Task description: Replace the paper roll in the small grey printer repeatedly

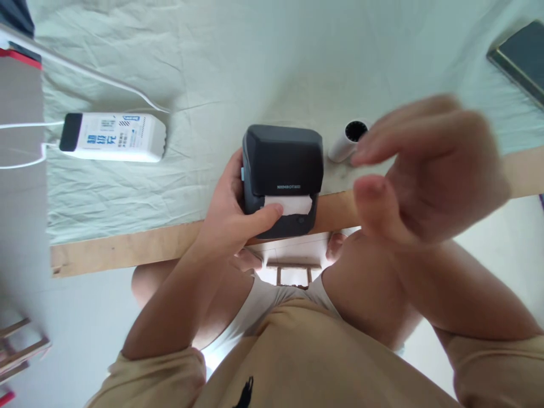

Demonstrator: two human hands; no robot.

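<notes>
Printer (284, 161): a dark, nearly black box with rounded corners, a bulging lid over a lower front, a light blue tab on one flank and a small round button near the bottom.
Its place: at the wooden edge (127, 249) of the surface spread with pale green cloth (212, 56) (whether it rests there, I cannot tell).
White paper (298, 205): a short strip at the slot below the lid.
Lid lettering: pale capitals reading "NIIMBOT", then characters too small to make out.
White block (123, 137): black at one end, with "超级充" in bold blue, a code patch, slanted stripes and finer print (illegible here).
Left hand (229, 212): fingers grasping the printer's side, thumb over the paper.
Right hand (442, 164): blurred and raised near a white cylinder (339, 148); fingers released, thumb parted from forefinger.
</notes>
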